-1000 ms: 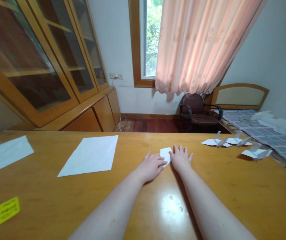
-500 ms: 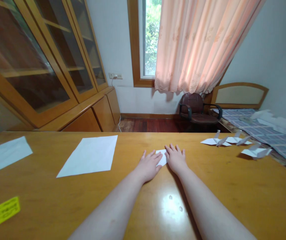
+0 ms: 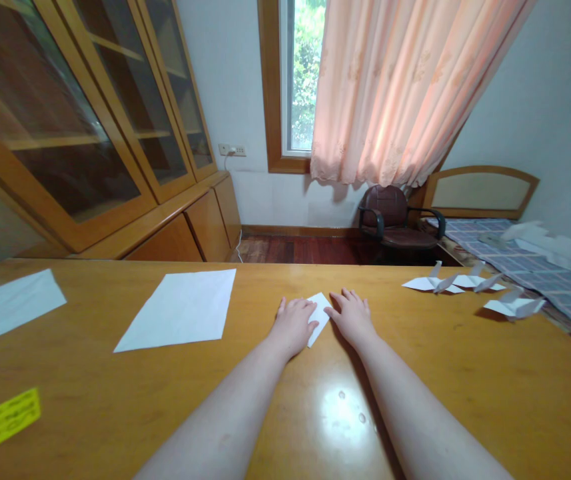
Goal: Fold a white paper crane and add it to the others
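A small folded piece of white paper (image 3: 320,313) lies flat on the wooden table (image 3: 285,427), one corner pointing away from me. My left hand (image 3: 292,327) rests over its left side, fingers stretched out, the thumb lying on the paper; that side is partly hidden. To the right, my right hand (image 3: 352,317) lies on the table with its fingers apart, the thumb at the paper's right corner. Neither hand is closed round the paper.
Folded paper cranes (image 3: 515,307) stand at the far right of the table. A large white sheet (image 3: 180,312) and another white sheet (image 3: 12,307) lie to the left. A yellow label (image 3: 2,423) is at the front left. Beyond the table stands an armchair (image 3: 388,217).
The folded paper has turned a little, and more of it shows between my hands. My right fingers have drawn slightly off it to the right.
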Demonstrator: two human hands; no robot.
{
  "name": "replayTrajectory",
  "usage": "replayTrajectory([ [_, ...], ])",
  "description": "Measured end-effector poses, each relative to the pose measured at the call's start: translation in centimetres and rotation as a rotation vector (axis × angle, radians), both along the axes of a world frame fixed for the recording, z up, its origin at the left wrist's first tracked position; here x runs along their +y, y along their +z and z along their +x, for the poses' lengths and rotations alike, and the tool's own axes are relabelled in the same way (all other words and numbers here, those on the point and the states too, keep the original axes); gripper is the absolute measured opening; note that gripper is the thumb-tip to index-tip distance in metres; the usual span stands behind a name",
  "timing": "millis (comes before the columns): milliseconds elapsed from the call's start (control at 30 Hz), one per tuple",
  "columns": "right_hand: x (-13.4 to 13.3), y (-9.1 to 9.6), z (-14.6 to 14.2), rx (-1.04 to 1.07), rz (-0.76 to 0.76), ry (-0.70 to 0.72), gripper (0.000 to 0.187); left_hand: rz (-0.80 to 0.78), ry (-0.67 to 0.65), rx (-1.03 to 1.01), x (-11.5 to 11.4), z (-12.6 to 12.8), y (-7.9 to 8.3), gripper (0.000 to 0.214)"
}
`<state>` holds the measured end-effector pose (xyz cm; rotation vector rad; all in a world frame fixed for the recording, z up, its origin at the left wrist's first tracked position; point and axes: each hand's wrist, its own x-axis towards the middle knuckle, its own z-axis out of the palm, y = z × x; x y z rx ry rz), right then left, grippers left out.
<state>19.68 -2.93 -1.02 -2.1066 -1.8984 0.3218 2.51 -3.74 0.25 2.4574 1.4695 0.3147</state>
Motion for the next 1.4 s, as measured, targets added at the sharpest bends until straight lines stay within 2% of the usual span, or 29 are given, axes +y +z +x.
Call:
replayTrajectory([
  [133, 0.21, 0.04, 0.00, 0.089, 0.035, 0.113, 0.026, 0.015, 0.005, -0.041, 0.12, -0.14, 0.20, 0.037],
  [267, 0.38, -0.16, 0.02, 0.143, 0.073, 0.205, 0.021, 0.018, 0.022, -0.045, 0.24, -0.22, 0.38, 0.031],
  [467, 0.28, -0.32, 0.16, 0.178, 0.132, 0.208, 0.019, 0.043, 0.011, -0.077, 0.50, -0.30, -0.02, 0.028],
  [1233, -0.03, 0.44, -0.44, 0.196, 0.133, 0.189, 0.012, 0.002, 0.011, -0.084, 0.56, -0.34, 0.15, 0.028],
  [1300, -0.04, 0.40, -0.42, 0.197, 0.137, 0.190, 0.013, 0.008, 0.026, -0.089, 0.57, -0.32, -0.06, 0.030],
  [1400, -0.05, 0.33, -0.39, 0.178, 0.131, 0.167, 0.019, 0.009, 0.117, -0.071, 0.64, -0.22, -0.46, 0.043],
])
